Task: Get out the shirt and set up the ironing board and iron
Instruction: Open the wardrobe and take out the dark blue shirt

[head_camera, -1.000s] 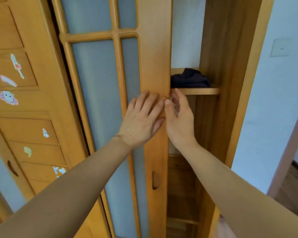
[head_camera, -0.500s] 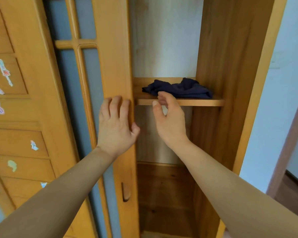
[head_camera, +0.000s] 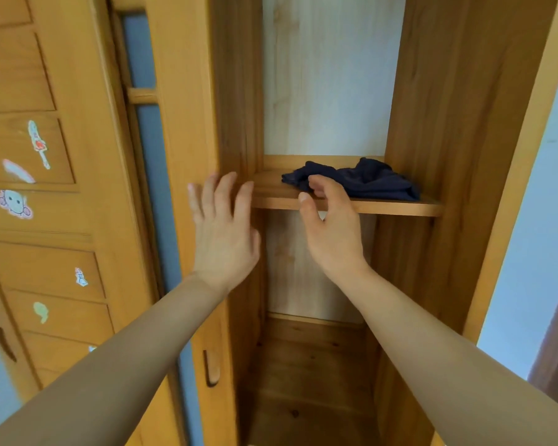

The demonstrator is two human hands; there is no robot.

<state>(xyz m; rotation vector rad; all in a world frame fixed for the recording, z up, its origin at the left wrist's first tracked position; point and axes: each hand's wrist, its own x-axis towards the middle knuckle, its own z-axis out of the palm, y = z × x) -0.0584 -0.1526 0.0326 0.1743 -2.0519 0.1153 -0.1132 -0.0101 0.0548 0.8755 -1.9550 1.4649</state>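
Left hand (head_camera: 221,233) flat, fingers spread wide, holding nothing, against the edge of the sliding door (head_camera: 181,130) pushed aside. Right hand (head_camera: 331,225) raised to the shelf (head_camera: 397,207), fingers curled loosely, thumb at the shelf's front lip, fingertips at or touching the near edge of the crumpled dark blue shirt (head_camera: 368,183); no closed grasp visible. Shirt lying on the shelf, spread rightward beyond the right fingers. Stickers (head_camera: 13,202) on the wooden panel far left of the left fingers.

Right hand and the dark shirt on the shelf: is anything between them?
Nothing. In the head view the right hand reaches over the shelf front edge, its fingertips right at the crumpled dark shirt; actual contact cannot be told.
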